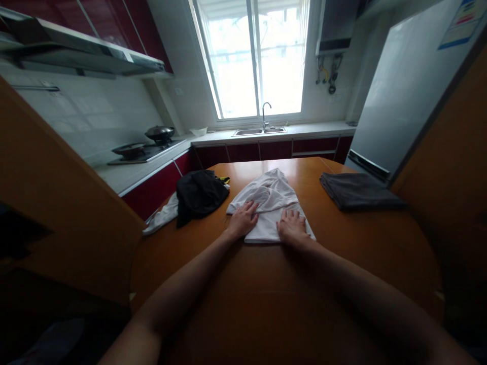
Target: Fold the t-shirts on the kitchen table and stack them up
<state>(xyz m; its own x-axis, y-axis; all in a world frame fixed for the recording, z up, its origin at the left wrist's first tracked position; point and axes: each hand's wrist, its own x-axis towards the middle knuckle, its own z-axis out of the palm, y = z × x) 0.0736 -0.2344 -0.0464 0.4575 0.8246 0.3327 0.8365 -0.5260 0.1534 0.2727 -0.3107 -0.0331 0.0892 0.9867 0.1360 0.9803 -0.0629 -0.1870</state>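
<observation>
Bare forearms (186, 277) reach over the table (243, 299) to a white garment (269, 188)

The left hand (244, 219) and right hand (292, 226) lie palm-down on its near half, pressing rather than grasping, as far as I can tell. I'd call this step flattening the layers. To my eye, the next move calls for fingertips under an edge while the other palm steadies the cloth. It sits mid-table, between a black heap (201, 195) and a folded grey cloth (359, 191), creased and bunched in the middle, narrowing towards the window (236, 66), with a straighter near edge.
</observation>
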